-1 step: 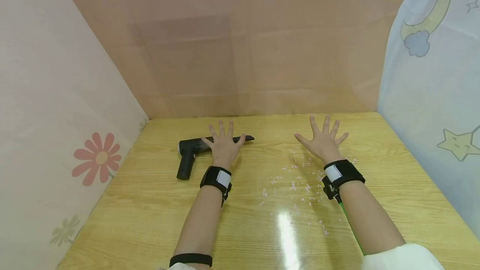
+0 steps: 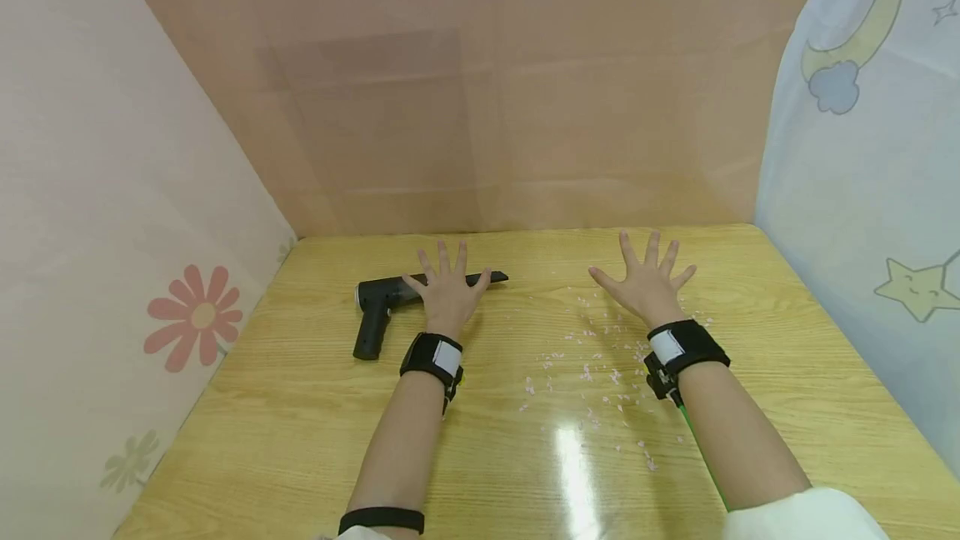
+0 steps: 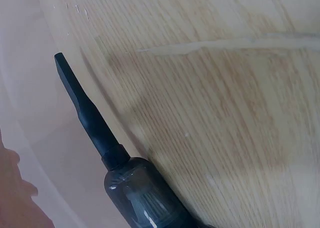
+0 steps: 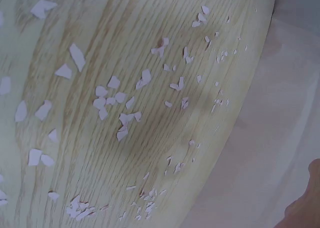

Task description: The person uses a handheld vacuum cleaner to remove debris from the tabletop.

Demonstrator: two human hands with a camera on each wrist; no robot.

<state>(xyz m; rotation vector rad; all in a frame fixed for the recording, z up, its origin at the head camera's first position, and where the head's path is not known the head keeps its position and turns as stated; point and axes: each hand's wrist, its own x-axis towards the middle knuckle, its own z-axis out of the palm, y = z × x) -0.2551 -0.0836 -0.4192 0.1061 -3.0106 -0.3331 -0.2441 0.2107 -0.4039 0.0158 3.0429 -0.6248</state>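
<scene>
A black handheld vacuum cleaner (image 2: 371, 325) lies at the left of the wooden table, its handle toward me and its narrow nozzle pointing right. My left hand (image 2: 448, 297), fingers spread, is above its barrel and hides part of it; it holds nothing. The left wrist view shows the clear dust cup (image 3: 150, 198) and the dark nozzle (image 3: 92, 120). White paper scraps (image 4: 145, 78) lie scattered over the middle and right of the table. Over their far right part my right hand (image 2: 648, 283) is spread and holds nothing.
The wooden table (image 2: 277, 423) ends at a brown cloth backdrop (image 2: 600, 107). Pale patterned cloths hang at the left (image 2: 90, 190) and right (image 2: 840, 215). Both wrists wear black straps with small cameras, and a green cable (image 2: 703, 457) runs along the right forearm.
</scene>
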